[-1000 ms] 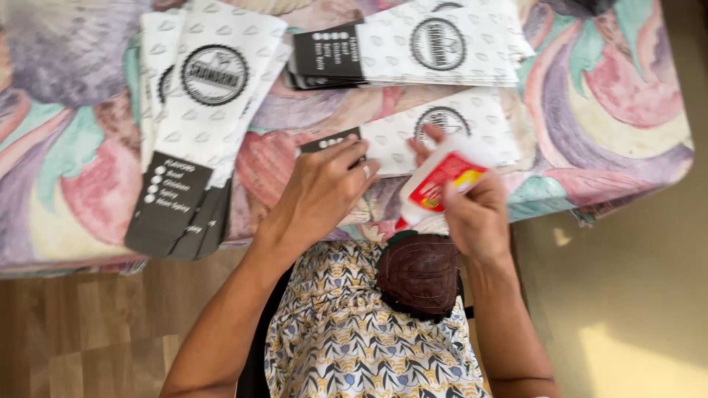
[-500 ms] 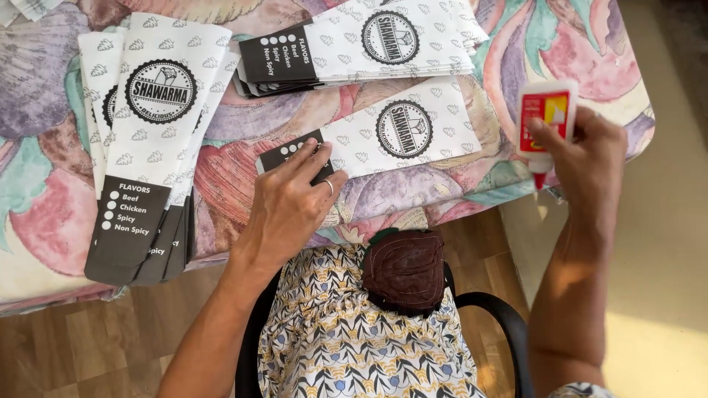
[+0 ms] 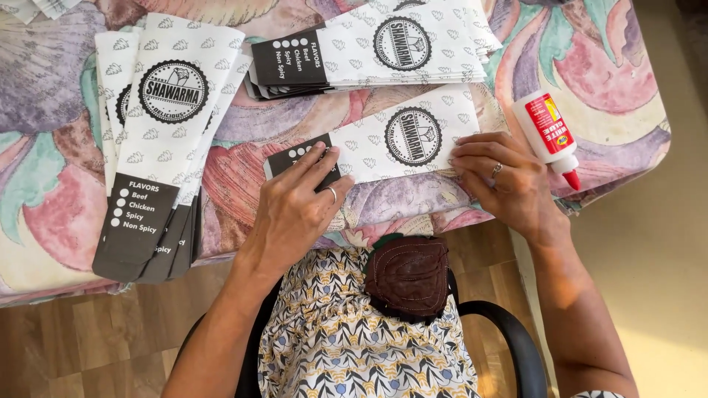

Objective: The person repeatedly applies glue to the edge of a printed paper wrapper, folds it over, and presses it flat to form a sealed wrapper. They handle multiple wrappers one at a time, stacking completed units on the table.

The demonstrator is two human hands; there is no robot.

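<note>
A flat white paper sleeve (image 3: 391,144) with a black end and a round black logo lies across the table's front edge. My left hand (image 3: 299,210) presses flat on its black left end. My right hand (image 3: 501,177) rests on its right end, fingers spread on the paper, holding nothing. A white glue bottle (image 3: 547,133) with a red label and red nozzle lies on the table just right of my right hand, apart from it.
A stack of the same sleeves (image 3: 158,140) lies at the left and another stack (image 3: 369,48) at the back. The table has a flowered cloth (image 3: 605,96). A brown pouch (image 3: 408,276) sits on my lap. I sit on a black chair (image 3: 509,343).
My right hand carried the glue bottle to the right, laid it on the table and came back onto the sleeve's right end. The left hand has stayed on the black end.
</note>
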